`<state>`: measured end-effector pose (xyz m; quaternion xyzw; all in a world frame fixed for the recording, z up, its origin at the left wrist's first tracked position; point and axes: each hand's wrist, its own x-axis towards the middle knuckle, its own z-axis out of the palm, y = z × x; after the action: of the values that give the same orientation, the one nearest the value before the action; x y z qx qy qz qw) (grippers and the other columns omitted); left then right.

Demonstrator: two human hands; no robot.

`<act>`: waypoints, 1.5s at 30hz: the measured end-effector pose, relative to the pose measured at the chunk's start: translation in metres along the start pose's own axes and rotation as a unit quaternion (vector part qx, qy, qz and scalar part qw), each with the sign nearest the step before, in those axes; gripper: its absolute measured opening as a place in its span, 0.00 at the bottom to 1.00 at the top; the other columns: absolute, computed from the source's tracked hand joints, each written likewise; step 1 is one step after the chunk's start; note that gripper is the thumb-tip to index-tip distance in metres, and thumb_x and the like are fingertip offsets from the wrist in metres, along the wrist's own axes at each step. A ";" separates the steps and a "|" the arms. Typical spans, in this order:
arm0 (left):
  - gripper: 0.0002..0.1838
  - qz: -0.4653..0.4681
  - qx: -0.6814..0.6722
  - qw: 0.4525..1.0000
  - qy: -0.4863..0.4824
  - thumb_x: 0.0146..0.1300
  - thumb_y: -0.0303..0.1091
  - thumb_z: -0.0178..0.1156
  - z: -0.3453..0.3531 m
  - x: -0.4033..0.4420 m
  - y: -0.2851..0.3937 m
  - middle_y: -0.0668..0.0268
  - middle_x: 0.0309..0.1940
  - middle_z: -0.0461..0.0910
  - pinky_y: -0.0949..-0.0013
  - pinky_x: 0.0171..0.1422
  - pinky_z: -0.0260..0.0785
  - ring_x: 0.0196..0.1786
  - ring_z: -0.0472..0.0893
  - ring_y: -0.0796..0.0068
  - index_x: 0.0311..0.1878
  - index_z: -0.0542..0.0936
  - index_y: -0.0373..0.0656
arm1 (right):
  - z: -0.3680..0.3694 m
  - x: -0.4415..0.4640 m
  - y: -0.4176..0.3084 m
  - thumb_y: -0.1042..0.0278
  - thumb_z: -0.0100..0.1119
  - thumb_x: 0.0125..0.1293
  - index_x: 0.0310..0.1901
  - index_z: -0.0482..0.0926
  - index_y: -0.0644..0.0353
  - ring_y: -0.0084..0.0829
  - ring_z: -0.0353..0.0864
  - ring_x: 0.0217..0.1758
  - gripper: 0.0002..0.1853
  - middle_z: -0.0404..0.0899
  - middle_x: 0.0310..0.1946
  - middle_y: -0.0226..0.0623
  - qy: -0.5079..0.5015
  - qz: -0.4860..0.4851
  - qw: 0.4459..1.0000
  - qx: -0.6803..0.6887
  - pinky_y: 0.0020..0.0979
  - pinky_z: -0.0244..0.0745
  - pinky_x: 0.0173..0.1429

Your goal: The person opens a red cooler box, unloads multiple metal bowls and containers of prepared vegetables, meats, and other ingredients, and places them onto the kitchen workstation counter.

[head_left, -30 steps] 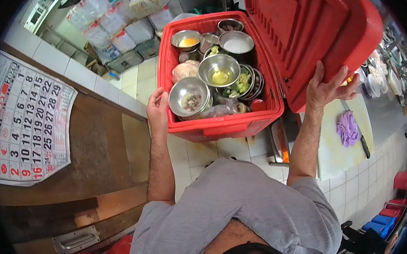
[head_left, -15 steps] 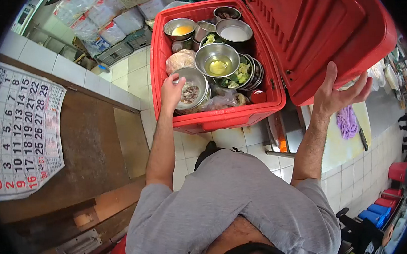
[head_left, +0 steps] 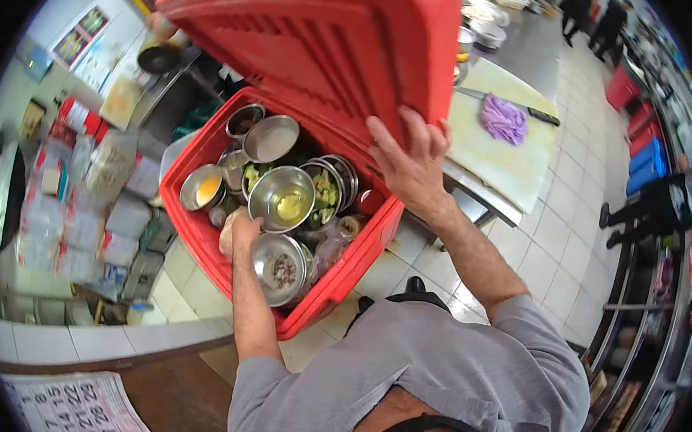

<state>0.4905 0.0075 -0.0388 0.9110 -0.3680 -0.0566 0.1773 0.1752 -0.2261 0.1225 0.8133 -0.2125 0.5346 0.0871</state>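
Observation:
A red cooler box (head_left: 308,323) stands open, holding steel bowls and bags. My left hand (head_left: 242,231) reaches into it, beside a bowl with minced bits (head_left: 282,269) and over a pale bagged item (head_left: 226,244); its fingertips are partly hidden. My right hand (head_left: 414,160) touches the raised red lid (head_left: 350,48) with fingers spread. A bowl with yellowish liquid (head_left: 291,204) lies at the middle, near a bowl with yolk (head_left: 202,187), a bowl of white contents (head_left: 272,139) and green vegetables (head_left: 325,194).
A white cutting board (head_left: 494,166) on a steel table holds a purple cloth (head_left: 503,119) and a knife (head_left: 542,116). Stacked wrapped packs (head_left: 85,214) stand at left. People (head_left: 672,195) are at the right, near blue bins (head_left: 646,166). A calendar (head_left: 80,406) hangs at lower left.
The view has turned towards the left. My left hand has moved from the cooler's rim to among the bowls inside. The lid is tilted further over the cooler, with my right hand still at it.

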 end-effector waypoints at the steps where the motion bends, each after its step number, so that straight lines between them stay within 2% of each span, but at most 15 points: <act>1: 0.15 0.016 0.002 1.000 -0.003 0.52 0.37 0.53 0.003 0.002 -0.005 0.51 0.25 0.79 0.61 0.36 0.70 0.30 0.80 0.59 0.39 0.78 0.37 | -0.002 0.002 -0.001 0.63 0.63 0.45 0.51 0.73 0.41 0.33 0.58 0.53 0.27 0.62 0.54 0.32 0.005 0.008 1.000 -0.014 0.45 0.50 0.59; 4: 0.15 -0.076 -0.173 0.982 -0.019 0.51 0.33 0.53 -0.008 0.002 0.008 0.51 0.25 0.79 0.60 0.41 0.69 0.32 0.80 0.57 0.38 0.76 0.32 | -0.009 0.012 0.000 0.61 0.64 0.46 0.53 0.72 0.40 0.32 0.56 0.51 0.27 0.63 0.53 0.28 -0.020 0.002 1.000 -0.020 0.43 0.49 0.60; 6: 0.12 -0.151 -0.173 0.972 -0.047 0.51 0.31 0.51 -0.046 -0.024 0.060 0.57 0.21 0.77 0.63 0.29 0.68 0.21 0.77 0.67 0.36 0.77 0.34 | -0.014 0.013 0.003 0.64 0.61 0.46 0.52 0.72 0.38 0.28 0.59 0.47 0.26 0.65 0.51 0.23 -0.032 0.000 0.999 -0.004 0.43 0.50 0.57; 10: 0.10 -0.141 -0.166 0.976 0.017 0.52 0.30 0.49 -0.048 -0.042 0.053 0.62 0.18 0.74 0.71 0.18 0.62 0.14 0.71 0.76 0.33 0.76 0.35 | -0.025 0.014 0.017 0.67 0.60 0.45 0.52 0.72 0.40 0.29 0.61 0.46 0.28 0.66 0.51 0.23 -0.073 -0.013 0.996 0.059 0.43 0.52 0.55; 14: 0.07 -0.133 -0.369 0.918 0.061 0.53 0.29 0.48 -0.086 -0.099 0.118 0.69 0.16 0.71 0.78 0.14 0.56 0.13 0.65 0.81 0.27 0.74 0.36 | -0.028 0.009 0.045 0.70 0.58 0.41 0.49 0.74 0.44 0.29 0.62 0.45 0.27 0.65 0.55 0.22 -0.074 -0.091 0.987 0.114 0.42 0.54 0.53; 17: 0.07 -0.097 -0.374 0.918 0.091 0.53 0.29 0.48 -0.095 -0.150 0.162 0.68 0.15 0.70 0.77 0.14 0.55 0.12 0.65 0.82 0.25 0.72 0.37 | -0.035 0.010 0.066 0.69 0.57 0.44 0.49 0.74 0.44 0.31 0.63 0.47 0.25 0.61 0.60 0.21 -0.181 -0.111 0.957 0.199 0.40 0.58 0.53; 23: 0.05 -0.192 -0.369 0.909 0.025 0.52 0.29 0.49 -0.062 -0.225 0.253 0.69 0.15 0.70 0.79 0.12 0.52 0.11 0.64 0.82 0.27 0.73 0.38 | -0.073 0.004 0.102 0.67 0.58 0.47 0.52 0.72 0.42 0.40 0.61 0.58 0.25 0.54 0.65 0.29 -0.344 -0.135 0.889 0.270 0.47 0.62 0.54; 25: 0.06 -0.196 -0.389 0.900 0.004 0.52 0.29 0.49 -0.040 -0.240 0.296 0.69 0.16 0.70 0.80 0.11 0.52 0.11 0.64 0.83 0.29 0.73 0.38 | -0.100 -0.010 0.122 0.64 0.57 0.51 0.54 0.71 0.46 0.44 0.63 0.60 0.24 0.57 0.62 0.40 -0.429 -0.084 0.837 0.328 0.49 0.62 0.58; 30: 0.07 -0.169 -0.469 0.862 -0.094 0.53 0.30 0.50 0.017 -0.242 0.401 0.70 0.16 0.71 0.80 0.13 0.54 0.11 0.65 0.84 0.31 0.75 0.37 | -0.149 -0.083 0.215 0.54 0.57 0.55 0.56 0.68 0.58 0.44 0.69 0.54 0.28 0.68 0.53 0.45 -0.437 0.091 0.789 0.422 0.35 0.65 0.58; 32: 0.05 -0.126 -0.476 0.861 -0.130 0.54 0.29 0.49 0.041 -0.226 0.439 0.71 0.17 0.71 0.81 0.11 0.53 0.13 0.65 0.85 0.31 0.74 0.40 | -0.173 -0.100 0.258 0.49 0.57 0.56 0.57 0.66 0.59 0.43 0.68 0.56 0.31 0.66 0.55 0.48 -0.501 0.191 0.738 0.410 0.36 0.64 0.59; 35: 0.06 -0.103 -0.513 0.833 -0.181 0.55 0.29 0.50 0.071 -0.190 0.509 0.70 0.15 0.70 0.79 0.13 0.56 0.12 0.65 0.83 0.31 0.74 0.36 | -0.192 -0.136 0.317 0.47 0.58 0.56 0.62 0.60 0.57 0.40 0.68 0.57 0.37 0.64 0.57 0.48 -0.457 0.288 0.710 0.452 0.36 0.62 0.60; 37: 0.06 -0.062 -0.480 0.845 -0.225 0.55 0.29 0.50 0.101 -0.158 0.545 0.69 0.17 0.71 0.80 0.13 0.57 0.13 0.67 0.83 0.32 0.74 0.37 | -0.212 -0.138 0.354 0.48 0.58 0.56 0.66 0.51 0.55 0.38 0.69 0.56 0.41 0.64 0.58 0.47 -0.390 0.465 0.648 0.461 0.37 0.71 0.51; 38: 0.06 -0.045 -0.473 0.845 -0.245 0.55 0.30 0.50 0.111 -0.145 0.573 0.69 0.18 0.72 0.81 0.13 0.56 0.13 0.67 0.84 0.32 0.73 0.38 | -0.221 -0.134 0.372 0.48 0.58 0.56 0.66 0.51 0.55 0.38 0.69 0.56 0.41 0.64 0.58 0.47 -0.392 0.465 0.651 0.454 0.37 0.71 0.51; 40: 0.06 -0.027 -0.492 0.832 -0.256 0.55 0.30 0.50 0.146 -0.113 0.614 0.67 0.17 0.72 0.79 0.14 0.58 0.13 0.68 0.82 0.32 0.73 0.37 | -0.232 -0.123 0.412 0.49 0.57 0.57 0.66 0.49 0.55 0.37 0.70 0.54 0.40 0.66 0.55 0.45 -0.356 0.573 0.602 0.428 0.35 0.77 0.34; 45: 0.06 0.025 -0.512 0.799 -0.314 0.54 0.30 0.52 0.222 -0.028 0.715 0.66 0.17 0.73 0.77 0.16 0.62 0.13 0.70 0.80 0.29 0.72 0.36 | -0.219 -0.125 0.527 0.58 0.53 0.61 0.63 0.55 0.53 0.34 0.74 0.47 0.30 0.69 0.51 0.42 -0.293 0.645 0.570 0.416 0.32 0.76 0.28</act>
<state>-0.0469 -0.5118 0.0147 0.6103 -0.3439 -0.5149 0.4942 -0.2804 -0.5849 0.0550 0.5194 -0.4493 0.2115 -0.6954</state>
